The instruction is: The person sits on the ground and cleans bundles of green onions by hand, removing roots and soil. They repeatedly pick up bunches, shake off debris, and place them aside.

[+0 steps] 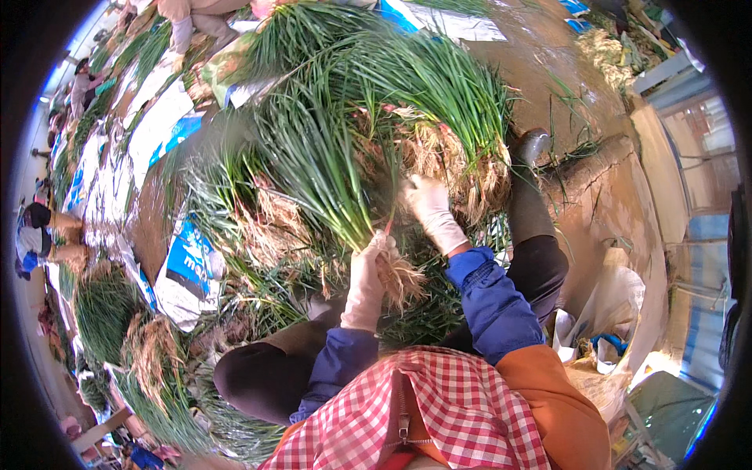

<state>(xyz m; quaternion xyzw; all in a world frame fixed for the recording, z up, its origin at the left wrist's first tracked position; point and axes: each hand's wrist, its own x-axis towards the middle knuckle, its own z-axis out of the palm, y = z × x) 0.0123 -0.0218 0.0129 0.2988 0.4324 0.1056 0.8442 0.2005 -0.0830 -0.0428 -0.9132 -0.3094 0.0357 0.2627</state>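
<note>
In my gloved left hand is a bunch of green onions, gripped just above the roots. Its long green leaves fan out away from me, and the pale stringy roots hang to the right of the hand. My right hand, also gloved, is to the right of the bunch with its fingers curled. Blur around its fingertips hides whether anything is pinched there. Just past that hand lies a big heap of green onions, roots facing me. A smaller pile rests to the left of the bunch.
Loose leaves litter the ground between my bent legs. Printed plastic sacks lie at the left, near more onion piles. Other people, one with a visible sleeve, are farther off. A white bag stands at my right on wet ground.
</note>
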